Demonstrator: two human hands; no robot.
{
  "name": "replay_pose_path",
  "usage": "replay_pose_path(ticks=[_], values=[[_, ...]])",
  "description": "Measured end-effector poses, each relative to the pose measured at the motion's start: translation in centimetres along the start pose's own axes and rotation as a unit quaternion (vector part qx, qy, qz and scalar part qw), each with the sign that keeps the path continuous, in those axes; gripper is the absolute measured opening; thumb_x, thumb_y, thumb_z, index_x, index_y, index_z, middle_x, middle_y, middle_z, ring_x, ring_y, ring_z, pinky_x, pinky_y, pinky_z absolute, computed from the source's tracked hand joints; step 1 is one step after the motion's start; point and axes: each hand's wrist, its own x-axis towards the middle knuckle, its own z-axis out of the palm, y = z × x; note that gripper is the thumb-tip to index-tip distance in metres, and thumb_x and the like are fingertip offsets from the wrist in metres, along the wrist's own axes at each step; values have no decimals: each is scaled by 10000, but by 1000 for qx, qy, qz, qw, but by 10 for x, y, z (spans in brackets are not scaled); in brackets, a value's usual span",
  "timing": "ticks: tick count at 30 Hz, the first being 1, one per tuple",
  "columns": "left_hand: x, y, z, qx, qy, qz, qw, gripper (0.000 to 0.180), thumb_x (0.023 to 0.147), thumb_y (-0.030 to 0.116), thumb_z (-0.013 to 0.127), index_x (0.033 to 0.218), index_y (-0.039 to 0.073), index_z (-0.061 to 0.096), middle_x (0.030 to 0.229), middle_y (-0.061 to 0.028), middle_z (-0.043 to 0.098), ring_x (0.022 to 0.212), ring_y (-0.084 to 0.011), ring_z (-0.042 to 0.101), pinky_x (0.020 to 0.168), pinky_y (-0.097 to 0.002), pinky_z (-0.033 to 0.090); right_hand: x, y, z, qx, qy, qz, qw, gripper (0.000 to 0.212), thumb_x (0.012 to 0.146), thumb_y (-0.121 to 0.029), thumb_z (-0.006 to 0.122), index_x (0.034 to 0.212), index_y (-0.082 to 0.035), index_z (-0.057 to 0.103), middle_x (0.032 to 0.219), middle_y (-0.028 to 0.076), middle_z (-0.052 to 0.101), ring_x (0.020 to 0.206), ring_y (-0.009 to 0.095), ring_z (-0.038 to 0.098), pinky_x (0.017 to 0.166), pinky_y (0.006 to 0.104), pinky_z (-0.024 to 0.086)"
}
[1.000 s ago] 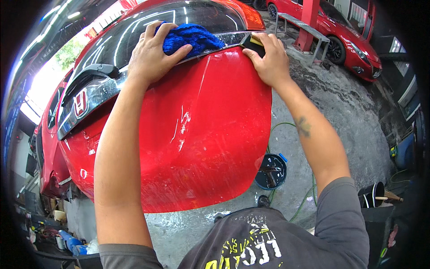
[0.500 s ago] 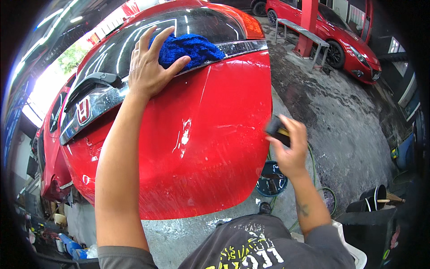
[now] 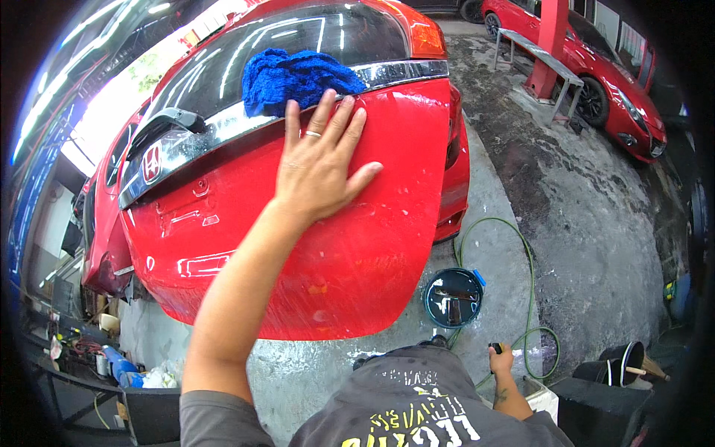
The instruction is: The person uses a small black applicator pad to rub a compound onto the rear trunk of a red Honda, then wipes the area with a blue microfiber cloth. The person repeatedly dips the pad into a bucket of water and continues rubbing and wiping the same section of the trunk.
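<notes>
My left hand lies flat with fingers apart on the wet red tailgate of a car. Its fingertips reach just below a crumpled blue cloth, which rests over the chrome strip and the lower rear window. Low at my right side, well away from the car, my right hand is closed around a small black block. Most of that block is hidden by my fingers; a yellowish layer shows on it in the earlier frame.
A dark bucket of water with a blue edge piece stands right of the tailgate. A green hose loops over the wet floor. Farther right are a metal bench, a red post and another red car. Cluttered shelving stands left.
My left hand has come off the blue cloth and moved down and right onto the red panel. My right hand has dropped from the tailgate's edge down to my side, still holding the block.
</notes>
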Motion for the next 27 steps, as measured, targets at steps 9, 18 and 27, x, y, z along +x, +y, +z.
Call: replay_pose_path(ticks=[9, 18, 27], values=[[-19, 94, 0, -102, -81, -69, 989, 1157, 1031, 827, 525, 1783, -25, 307, 1898, -231, 187, 1785, -379, 52, 1419, -610, -19, 91, -47, -27, -51, -108, -97, 988, 539, 917, -315, 942, 1323, -26, 737, 1174, 287, 811, 1121, 464, 795, 969, 512, 615], [-104, 127, -27, -150, -149, -47, 976, 1106, 1020, 817, 561, 1766, 21, 384, 1875, -185, 297, 1778, -367, 129, 1424, -604, 35, 106, -118, -34, -68, -121, -177, 974, 549, 910, -352, 943, 1274, 8, 746, 1180, 291, 815, 1123, 467, 798, 970, 527, 617], [2, 69, 14, -49, -3, -175, 983, 1149, 1058, 787, 548, 1773, -71, 273, 1873, -279, 229, 1773, -407, 124, 1427, -580, 57, 88, -81, -39, -58, -161, -186, 968, 486, 912, -359, 940, 1225, -24, 777, 1119, 272, 824, 1103, 453, 804, 958, 518, 619]])
